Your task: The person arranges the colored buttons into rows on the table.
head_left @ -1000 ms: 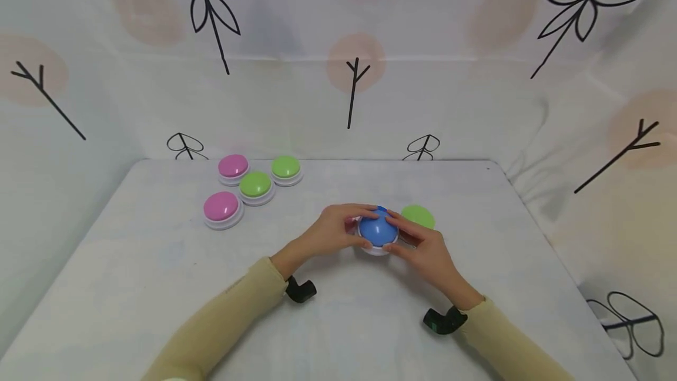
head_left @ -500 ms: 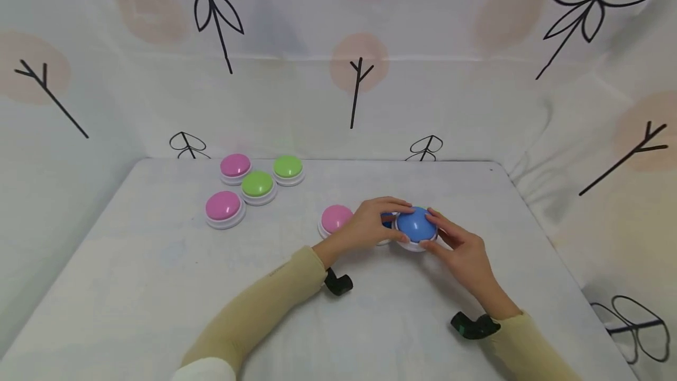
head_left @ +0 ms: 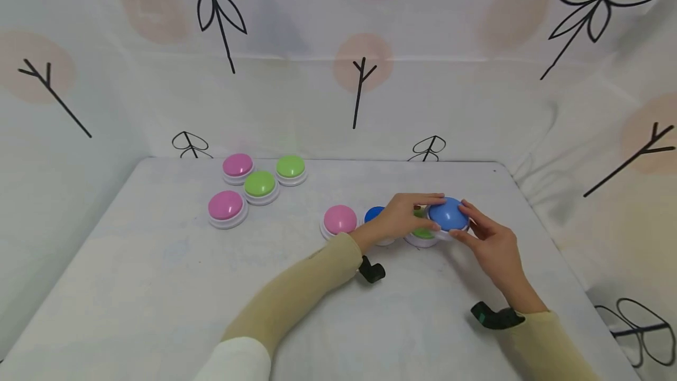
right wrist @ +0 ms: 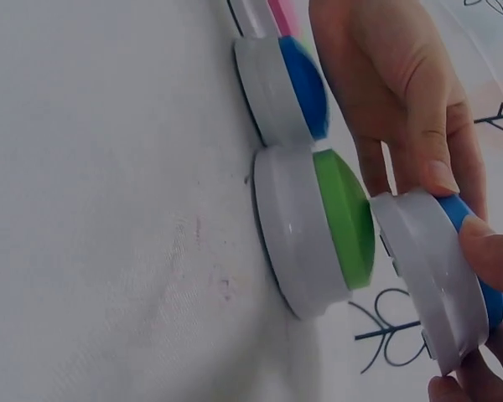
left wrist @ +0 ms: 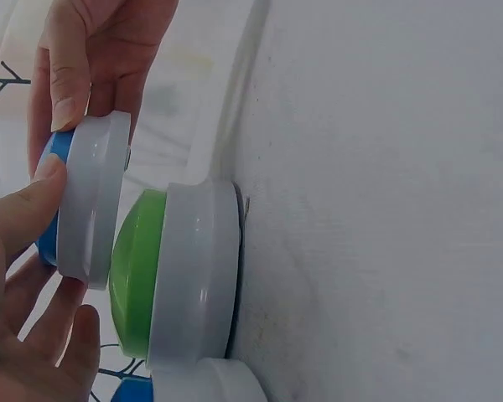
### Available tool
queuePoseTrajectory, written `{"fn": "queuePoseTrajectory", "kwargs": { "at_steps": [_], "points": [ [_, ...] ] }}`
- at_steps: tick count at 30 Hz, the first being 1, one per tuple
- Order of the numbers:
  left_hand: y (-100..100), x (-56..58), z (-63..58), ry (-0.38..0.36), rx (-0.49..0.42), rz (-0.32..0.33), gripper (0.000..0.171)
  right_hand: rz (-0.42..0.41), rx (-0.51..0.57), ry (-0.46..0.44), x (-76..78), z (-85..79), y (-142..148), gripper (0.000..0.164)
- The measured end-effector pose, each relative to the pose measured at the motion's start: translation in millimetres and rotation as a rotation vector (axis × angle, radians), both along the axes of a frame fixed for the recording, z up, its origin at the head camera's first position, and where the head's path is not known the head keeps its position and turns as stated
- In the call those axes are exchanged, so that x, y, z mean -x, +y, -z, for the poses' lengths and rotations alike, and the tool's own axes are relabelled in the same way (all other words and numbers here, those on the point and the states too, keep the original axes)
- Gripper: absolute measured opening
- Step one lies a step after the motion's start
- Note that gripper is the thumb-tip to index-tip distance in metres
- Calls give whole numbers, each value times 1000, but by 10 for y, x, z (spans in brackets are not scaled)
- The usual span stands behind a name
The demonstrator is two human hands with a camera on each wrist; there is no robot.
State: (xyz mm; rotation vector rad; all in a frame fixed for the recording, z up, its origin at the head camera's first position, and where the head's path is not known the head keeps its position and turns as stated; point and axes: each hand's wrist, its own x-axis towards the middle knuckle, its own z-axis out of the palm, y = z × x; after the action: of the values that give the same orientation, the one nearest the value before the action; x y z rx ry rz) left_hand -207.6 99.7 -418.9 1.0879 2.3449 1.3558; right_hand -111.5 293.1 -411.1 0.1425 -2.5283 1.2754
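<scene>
A blue dome-topped buzzer button (head_left: 448, 214) with a white base is held in the air between both hands. My left hand (head_left: 403, 216) pinches its left side, thumb near the front. From the right, my right hand (head_left: 496, 247) grips the opposite side. Just below the held button stands a green buzzer button (left wrist: 138, 276) on the table; in the left wrist view the white base (left wrist: 94, 201) hangs close beside the green dome. A second blue button (right wrist: 306, 88) stands against the green one, partly hidden by my left hand in the head view.
A pink button (head_left: 340, 219) ends the row on the left, next to my left forearm. Farther back left, two pink buttons (head_left: 225, 205) and two green buttons (head_left: 260, 184) form a cluster on the white table (head_left: 158, 287). A patterned cloth (head_left: 296, 104) rises behind the table.
Both hands have carried the blue button rightward, from over the standing blue button to over the green one. The pink and blue buttons in the row have come into sight.
</scene>
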Motion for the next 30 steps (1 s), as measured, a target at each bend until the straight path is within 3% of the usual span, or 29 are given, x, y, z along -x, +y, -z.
{"fn": "queuePoseTrajectory", "kwargs": {
  "at_steps": [5,15,30],
  "points": [
    [164,70,-13,32,58,-18,58,36,2,-18,38,-23,100,53],
    [358,113,41,7,60,-25,58,72,-3,-52,127,91,304,53],
    [433,107,51,-3,153,-58,52,86,-46,-136,162,82,337,57]
  ]
}}
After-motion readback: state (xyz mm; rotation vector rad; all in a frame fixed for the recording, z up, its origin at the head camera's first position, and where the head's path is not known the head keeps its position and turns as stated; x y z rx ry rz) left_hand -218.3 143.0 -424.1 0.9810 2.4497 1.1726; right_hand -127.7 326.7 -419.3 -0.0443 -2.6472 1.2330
